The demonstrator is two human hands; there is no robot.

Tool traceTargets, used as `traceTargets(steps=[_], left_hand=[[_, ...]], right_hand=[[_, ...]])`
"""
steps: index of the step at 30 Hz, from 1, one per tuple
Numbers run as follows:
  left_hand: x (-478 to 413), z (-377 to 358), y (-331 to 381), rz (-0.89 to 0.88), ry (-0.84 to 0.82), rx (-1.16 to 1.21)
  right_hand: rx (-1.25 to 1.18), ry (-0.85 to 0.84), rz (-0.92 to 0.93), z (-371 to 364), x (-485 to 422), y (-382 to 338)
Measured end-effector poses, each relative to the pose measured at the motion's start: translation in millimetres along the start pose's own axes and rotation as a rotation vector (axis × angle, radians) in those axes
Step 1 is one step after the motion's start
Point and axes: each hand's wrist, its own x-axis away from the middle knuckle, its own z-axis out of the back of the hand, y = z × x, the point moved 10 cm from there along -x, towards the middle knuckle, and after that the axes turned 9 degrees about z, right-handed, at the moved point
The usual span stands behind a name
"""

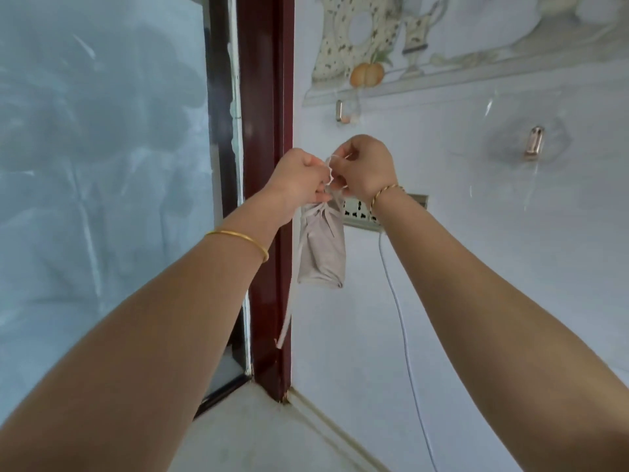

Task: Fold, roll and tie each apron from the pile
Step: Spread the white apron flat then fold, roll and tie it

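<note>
No text, label, brand, number or sign can be read anywhere in view.

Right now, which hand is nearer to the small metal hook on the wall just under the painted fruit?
The right hand is nearer: it is below the metal hook, slightly to its right. The left hand is lower and further left.

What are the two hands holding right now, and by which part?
Both the left hand and the right hand pinch the tie strings above the rolled apron, which hangs below them.
</note>
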Motion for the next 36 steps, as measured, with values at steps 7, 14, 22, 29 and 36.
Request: traceTargets(steps=[7,14,22,29,36], left_hand=[[-66,23,52,-0.095,0.166,-0.006],[-116,22,86,-0.222,0.299,-0.108],[-144,19,77,-0.218,0.377,-0.111],[-147,20,67,-0.252,0.336,-0.12],[-133,22,84,-0.401,0.274,0.05]], right_hand=[[-0.205,0.046,-0.055,13,-72,-1],[0.335,0.161,0.123,29,-134,-15],[0.628,0.125,0.164,13,-163,-2],[0.469,0.115,0.101,10,-167,8],[0.219,0.161,0.065,14,-156,13]])
